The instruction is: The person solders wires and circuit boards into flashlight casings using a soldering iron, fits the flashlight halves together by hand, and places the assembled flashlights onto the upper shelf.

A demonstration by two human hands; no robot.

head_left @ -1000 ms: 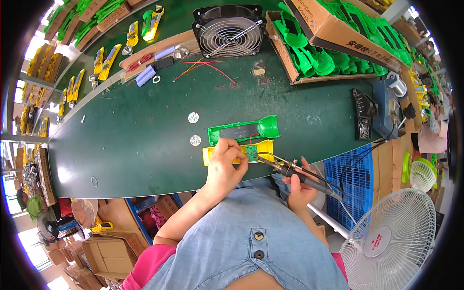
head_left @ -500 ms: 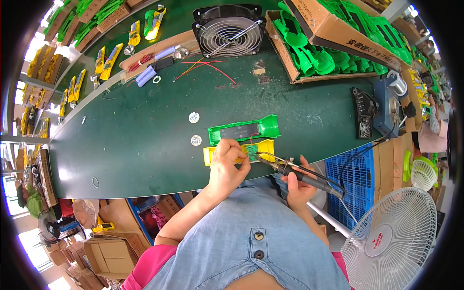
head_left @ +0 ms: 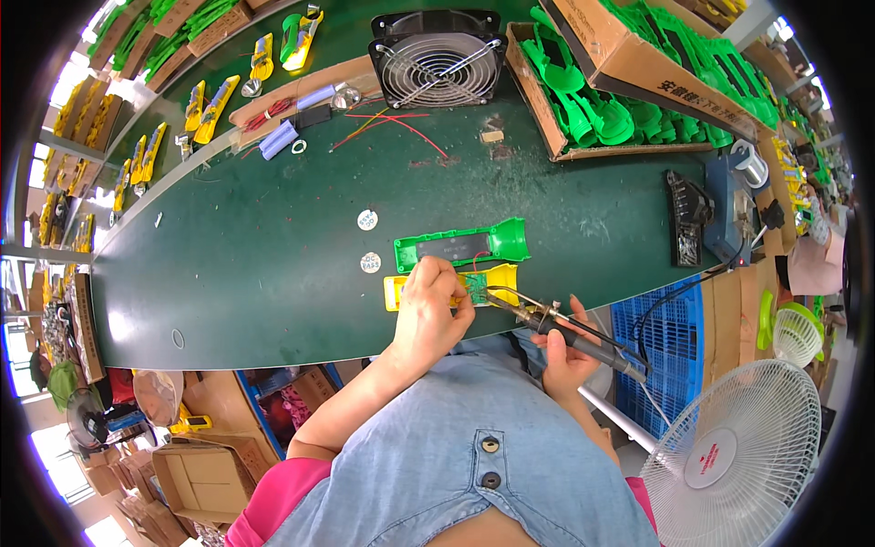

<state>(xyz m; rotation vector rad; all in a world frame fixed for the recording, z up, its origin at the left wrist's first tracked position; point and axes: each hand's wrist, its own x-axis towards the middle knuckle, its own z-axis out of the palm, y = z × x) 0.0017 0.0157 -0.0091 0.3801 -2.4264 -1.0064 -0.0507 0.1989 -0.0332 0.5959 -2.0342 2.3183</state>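
One yellow flashlight shell [head_left: 488, 279], apparently open, green circuit board [head_left: 476, 286] exposed inside.

An electronics assembly workshop. A long green counter [head_left: 255, 273] carries a soldering iron [head_left: 556, 324], a solder spool [head_left: 749, 164], loose red wires [head_left: 401, 123] and an extraction fan [head_left: 439, 56]. Cardboard boxes of green plastic shells [head_left: 629, 109] line its far edge; yellow housings [head_left: 211, 98] lie in rows along the left; a pedestal fan [head_left: 738, 456] stands alongside.
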